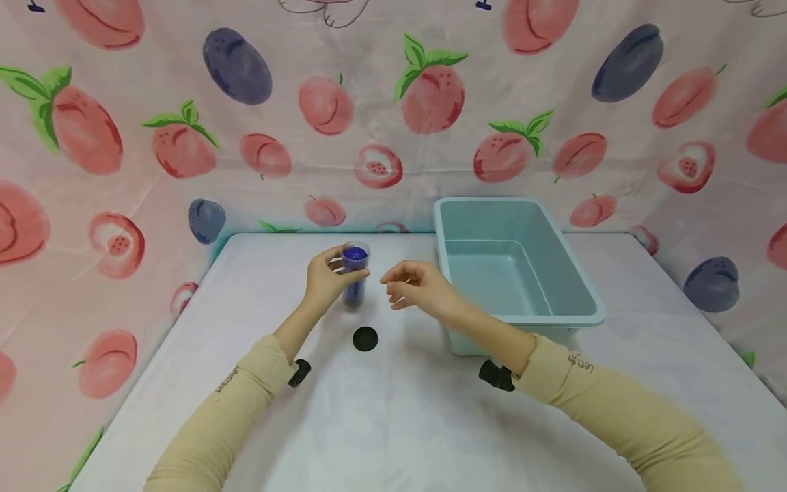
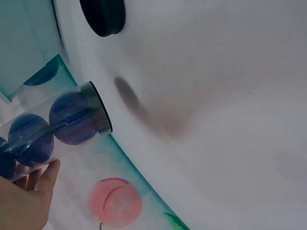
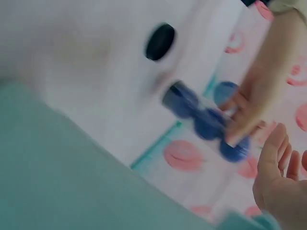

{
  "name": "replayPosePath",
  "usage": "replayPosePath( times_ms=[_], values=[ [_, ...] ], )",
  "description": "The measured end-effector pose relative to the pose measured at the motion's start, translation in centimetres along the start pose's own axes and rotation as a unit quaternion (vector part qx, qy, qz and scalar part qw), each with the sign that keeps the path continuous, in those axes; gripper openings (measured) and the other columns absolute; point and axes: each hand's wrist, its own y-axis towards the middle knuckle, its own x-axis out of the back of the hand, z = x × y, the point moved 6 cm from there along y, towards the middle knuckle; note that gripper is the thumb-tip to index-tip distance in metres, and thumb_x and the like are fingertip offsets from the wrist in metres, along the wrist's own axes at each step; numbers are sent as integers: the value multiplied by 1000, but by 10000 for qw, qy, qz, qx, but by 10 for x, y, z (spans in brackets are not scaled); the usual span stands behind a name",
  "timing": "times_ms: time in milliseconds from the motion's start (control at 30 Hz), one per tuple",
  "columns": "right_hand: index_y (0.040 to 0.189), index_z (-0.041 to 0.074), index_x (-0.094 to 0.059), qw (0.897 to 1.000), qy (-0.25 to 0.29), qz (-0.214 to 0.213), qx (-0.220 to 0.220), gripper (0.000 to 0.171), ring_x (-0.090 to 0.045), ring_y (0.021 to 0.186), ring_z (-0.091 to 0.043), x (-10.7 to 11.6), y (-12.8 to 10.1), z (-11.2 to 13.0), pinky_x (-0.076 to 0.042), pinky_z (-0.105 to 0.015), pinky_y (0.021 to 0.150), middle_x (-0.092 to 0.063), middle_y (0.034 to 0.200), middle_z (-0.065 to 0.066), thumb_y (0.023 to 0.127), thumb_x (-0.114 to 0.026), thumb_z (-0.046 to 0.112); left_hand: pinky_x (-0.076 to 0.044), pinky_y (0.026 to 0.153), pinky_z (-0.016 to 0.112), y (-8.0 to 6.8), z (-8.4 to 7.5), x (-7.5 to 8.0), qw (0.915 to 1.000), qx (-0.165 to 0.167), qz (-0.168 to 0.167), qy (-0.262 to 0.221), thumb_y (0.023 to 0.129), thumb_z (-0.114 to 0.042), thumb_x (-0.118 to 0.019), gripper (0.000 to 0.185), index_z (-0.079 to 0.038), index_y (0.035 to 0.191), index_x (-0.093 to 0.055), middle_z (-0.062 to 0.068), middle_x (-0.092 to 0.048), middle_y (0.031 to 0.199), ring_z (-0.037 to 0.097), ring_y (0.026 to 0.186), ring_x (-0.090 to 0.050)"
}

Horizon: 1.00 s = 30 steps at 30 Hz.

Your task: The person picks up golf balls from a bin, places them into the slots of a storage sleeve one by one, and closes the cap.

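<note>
One clear plastic tube holding three blue balls, one round black lid at its six o'clock, one pale teal plastic bin, two hands.

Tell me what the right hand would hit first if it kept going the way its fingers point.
Most likely the clear tube of blue balls held by the left hand. The right hand points left toward it, with a small gap between; depth is hard to judge.

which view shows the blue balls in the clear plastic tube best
The left wrist view: the blue balls in the clear plastic tube are sharp and close. The right wrist view blurs them; the head view shows only blue from above.
</note>
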Motion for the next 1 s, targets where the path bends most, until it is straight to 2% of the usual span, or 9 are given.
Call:
replayPosePath(
  times_ms=[133,300,500,600,800,1000],
  values=[
    [105,-7,-61,9974,-609,-31,378,18,-62,75,-20,-8,3,-19,-58,-34,75,-62,91,-18,91,-57,3,-49,96,43,-3,4,5,9999,-74,-138,-49,72,-9,-81,57,-1,125,-59,20,-58,125,36,113,-59],
    [102,0,-64,9873,-1431,-156,678,16,-60,76,-14,-17,7,-34,-55,-30,73,-63,89,-14,86,-64,6,-50,94,42,-6,13,8,9996,-154,-195,-144,72,-7,-81,56,0,123,-60,21,-58,120,36,111,-61],
    [107,-2,-61,9720,-2034,109,1171,26,-62,90,-30,-32,12,-45,-55,-33,81,-63,99,-19,84,-69,7,-50,94,43,-8,25,11,9993,-216,-219,-216,72,-6,-81,55,1,123,-60,21,-57,123,37,112,-60],
    [112,-3,-59,9696,-2146,204,1154,34,-61,98,-35,-38,16,-55,-54,-37,85,-62,106,-21,83,-71,10,-48,97,44,-8,31,12,9996,-97,-143,-229,73,-7,-80,57,1,125,-58,21,-55,128,37,115,-58],
    [126,-5,-51,9741,-2040,442,874,54,-52,115,-39,-45,20,-75,-46,-47,97,-54,123,-24,82,-73,16,-47,98,44,-8,37,14,9990,9,-131,-420,74,-5,-79,60,2,129,-55,21,-54,128,36,117,-57],
    [143,-1,-35,9588,-2618,979,507,80,-40,131,-33,-54,23,-89,-35,-47,109,-42,142,-20,80,-75,29,-48,98,43,-7,37,16,9987,-113,-75,-500,75,-2,-77,55,2,126,-57,21,-55,126,35,114,-58]
  ],
)
